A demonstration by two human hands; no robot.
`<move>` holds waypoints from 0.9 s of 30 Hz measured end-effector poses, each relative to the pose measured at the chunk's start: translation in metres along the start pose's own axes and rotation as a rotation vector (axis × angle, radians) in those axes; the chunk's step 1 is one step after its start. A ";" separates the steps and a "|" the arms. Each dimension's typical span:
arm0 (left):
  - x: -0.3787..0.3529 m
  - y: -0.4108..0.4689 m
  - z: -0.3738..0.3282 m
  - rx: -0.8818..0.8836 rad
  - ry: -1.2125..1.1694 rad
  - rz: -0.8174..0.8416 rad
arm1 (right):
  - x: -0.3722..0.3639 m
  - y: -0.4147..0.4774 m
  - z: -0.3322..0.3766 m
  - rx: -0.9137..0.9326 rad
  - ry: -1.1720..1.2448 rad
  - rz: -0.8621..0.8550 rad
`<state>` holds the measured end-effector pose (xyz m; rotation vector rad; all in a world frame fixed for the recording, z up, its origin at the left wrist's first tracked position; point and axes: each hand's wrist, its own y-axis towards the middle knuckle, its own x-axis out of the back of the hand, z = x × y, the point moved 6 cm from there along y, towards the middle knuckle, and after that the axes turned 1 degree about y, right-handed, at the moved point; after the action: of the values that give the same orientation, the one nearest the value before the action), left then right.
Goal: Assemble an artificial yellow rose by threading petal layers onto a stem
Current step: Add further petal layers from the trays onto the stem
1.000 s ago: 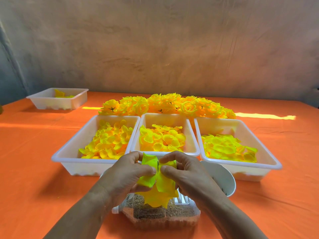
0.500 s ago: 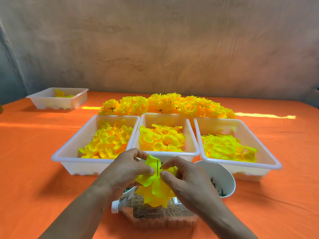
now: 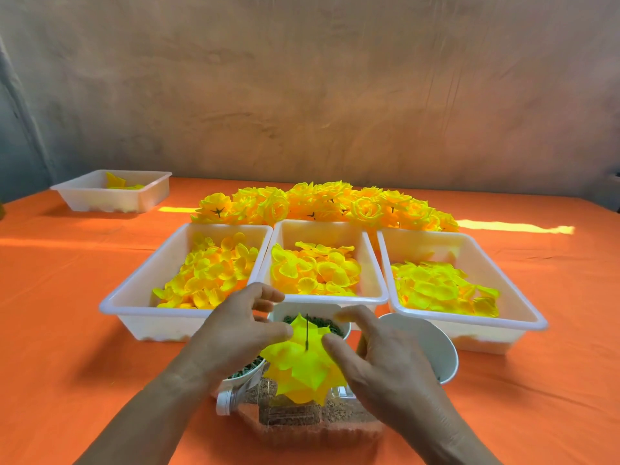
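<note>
At the far left of the orange worktop (image 3: 67, 330) we note a small white tray (image 3: 147, 196) holding a few yellow pieces. Nearer to us, three larger white trays stand side by side.

The left tray (image 3: 151, 323) carries orange-tinged yellow petals. The left hand (image 3: 235, 333) is in front of it. Its grip is spread, with the thumb tip touching the left edge of the petal stack and the fingers arched above, pinching nothing.

The petal stack (image 3: 302, 367) sits between the two hands, just in front of the middle tray (image 3: 322, 231). It consists of bright lemon-yellow fabric layers with pointed tips fanned outward, and the lower layers look more golden. A thin dark stem (image 3: 307, 330) stands upright through its centre, its tip clear above the petals.

Just behind the stack is a white bowl (image 3: 322, 309) of small green pieces. Below the stack a clear bottle (image 3: 302, 421) with a white cap lies on its side, holding a brown grainy fill. Its label is too blurred to read.

A heap of finished yellow roses (image 3: 322, 203) lies behind the trays.

The right hand (image 3: 385, 360) also has its grip spread. The thumb rests against the right edge of the stack and the index finger is raised, holding nothing. Just beyond this hand is a tilted white cup (image 3: 436, 350).

The right tray (image 3: 486, 340) holds greener, paler yellow petals.
</note>
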<state>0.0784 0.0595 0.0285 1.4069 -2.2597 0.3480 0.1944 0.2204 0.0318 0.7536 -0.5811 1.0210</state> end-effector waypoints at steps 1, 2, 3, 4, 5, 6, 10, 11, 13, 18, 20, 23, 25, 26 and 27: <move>0.003 -0.001 -0.005 -0.052 -0.007 0.001 | 0.005 0.003 -0.003 -0.017 0.009 -0.012; 0.004 -0.004 -0.010 -0.111 -0.014 0.015 | 0.009 0.007 -0.007 -0.030 0.007 -0.025; 0.002 -0.007 -0.016 -0.165 -0.014 0.048 | 0.014 0.010 -0.010 -0.043 0.003 -0.037; -0.003 -0.010 -0.020 -0.210 -0.009 0.094 | 0.017 0.013 -0.013 -0.058 0.014 -0.045; -0.009 -0.013 -0.023 -0.248 0.003 0.144 | 0.020 0.017 -0.016 -0.072 0.043 -0.054; -0.016 -0.014 -0.024 -0.279 0.020 0.186 | 0.022 0.019 -0.019 -0.082 0.081 -0.068; -0.038 -0.010 -0.016 -0.293 0.053 0.242 | 0.029 0.028 -0.037 -0.139 0.150 -0.125; -0.043 -0.008 -0.013 -0.291 0.047 0.250 | 0.030 0.030 -0.042 -0.160 0.155 -0.132; -0.050 -0.007 -0.007 -0.304 0.047 0.252 | 0.033 0.033 -0.053 -0.191 0.142 -0.133; -0.058 -0.003 0.006 -0.322 0.044 0.219 | 0.032 0.040 -0.076 -0.236 0.011 -0.051; -0.062 -0.002 0.010 -0.317 0.029 0.189 | 0.028 0.043 -0.081 -0.231 -0.101 0.006; -0.066 -0.001 0.013 -0.336 0.027 0.122 | 0.019 0.048 -0.090 -0.218 -0.307 0.112; -0.068 0.000 0.014 -0.334 0.011 0.099 | 0.010 0.050 -0.093 -0.204 -0.404 0.181; -0.068 0.000 0.015 -0.328 0.002 0.094 | 0.005 0.050 -0.094 -0.197 -0.433 0.215; -0.069 0.001 0.016 -0.322 -0.007 0.089 | 0.000 0.050 -0.094 -0.186 -0.449 0.253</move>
<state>0.0995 0.1063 -0.0199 1.1461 -2.2656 0.0039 0.1572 0.3098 -0.0118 0.7587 -1.1672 1.0146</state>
